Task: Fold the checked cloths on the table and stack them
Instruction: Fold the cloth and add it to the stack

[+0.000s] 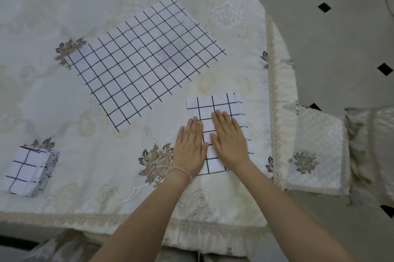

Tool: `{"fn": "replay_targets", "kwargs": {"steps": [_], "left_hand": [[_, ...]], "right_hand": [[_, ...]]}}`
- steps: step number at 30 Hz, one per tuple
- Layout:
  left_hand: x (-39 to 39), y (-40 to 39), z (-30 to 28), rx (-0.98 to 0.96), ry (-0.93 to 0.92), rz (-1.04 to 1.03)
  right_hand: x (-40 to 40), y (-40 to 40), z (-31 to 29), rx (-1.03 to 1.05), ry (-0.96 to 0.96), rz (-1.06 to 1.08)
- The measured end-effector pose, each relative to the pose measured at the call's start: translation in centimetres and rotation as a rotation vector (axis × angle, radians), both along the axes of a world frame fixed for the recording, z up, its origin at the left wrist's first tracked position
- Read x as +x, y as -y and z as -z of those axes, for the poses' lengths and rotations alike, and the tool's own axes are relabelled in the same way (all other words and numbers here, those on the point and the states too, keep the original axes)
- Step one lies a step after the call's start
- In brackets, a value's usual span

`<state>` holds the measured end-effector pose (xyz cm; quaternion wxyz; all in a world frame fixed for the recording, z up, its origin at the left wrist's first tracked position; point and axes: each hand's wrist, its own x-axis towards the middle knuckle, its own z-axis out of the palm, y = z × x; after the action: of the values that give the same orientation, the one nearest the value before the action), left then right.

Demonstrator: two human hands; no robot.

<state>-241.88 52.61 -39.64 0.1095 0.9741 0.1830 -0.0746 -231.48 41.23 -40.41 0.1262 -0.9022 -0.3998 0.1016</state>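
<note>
Your left hand (189, 146) and right hand (229, 136) lie flat, side by side, fingers straight and together, pressing down on the folded cloth (219, 110) at the lower right of the frame. Neither hand grips anything; both palms simply rest on the fabric, the left hand half off its left edge onto the counter (64, 102).

The risk, as I judge it: if you lift both hands at once, the layers may spring open, since several free edges show along the cloth's right side. Sliding your palms to smooth it could also drag the top layer askew, and the embroidered covering beneath may let the whole piece skid toward the counter's right edge, which is near.

The unfolded cloth (145, 61) lies spread flat and at an angle in the centre of the frame, apart from your hands. The stack of folded cloths (27, 170) sits at the lower left, well apart; carrying the folded piece that far may loosen it.

No containers show anywhere in view.
</note>
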Motion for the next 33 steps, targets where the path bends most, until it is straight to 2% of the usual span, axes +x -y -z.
{"fn": "replay_targets", "kwargs": {"steps": [7,9,11,14,18,22,26,33], "left_hand": [[1.3,0.3,-2.1,0.081,-0.049,0.013],[3.4,0.5,-3.0,0.055,0.018,0.008],[5.6,1.0,-3.2,-0.044,0.094,0.151],[7.5,1.1,-2.0,-0.106,0.055,0.321],[7.5,-1.1,-0.1,-0.089,0.077,0.236],[6.3,-5.0,0.4,-0.051,0.084,0.051],[6.2,-6.1,0.0,-0.01,0.043,0.045],[9.3,-7.6,-3.7,-0.169,0.043,-0.048]], "right_hand": [[2.0,2.5,-0.6,-0.014,0.0,0.13],[1.9,2.3,-0.6,-0.013,0.005,0.132],[1.9,2.4,-0.5,-0.014,0.005,0.137],[1.8,2.3,-0.2,-0.014,0.004,0.151],[2.0,2.4,-0.2,0.008,0.023,0.151],[2.0,2.5,-0.2,0.008,0.025,0.143],[2.0,2.5,-0.2,-0.011,0.007,0.137],[2.0,2.5,-0.3,-0.017,0.0,0.131]]}}
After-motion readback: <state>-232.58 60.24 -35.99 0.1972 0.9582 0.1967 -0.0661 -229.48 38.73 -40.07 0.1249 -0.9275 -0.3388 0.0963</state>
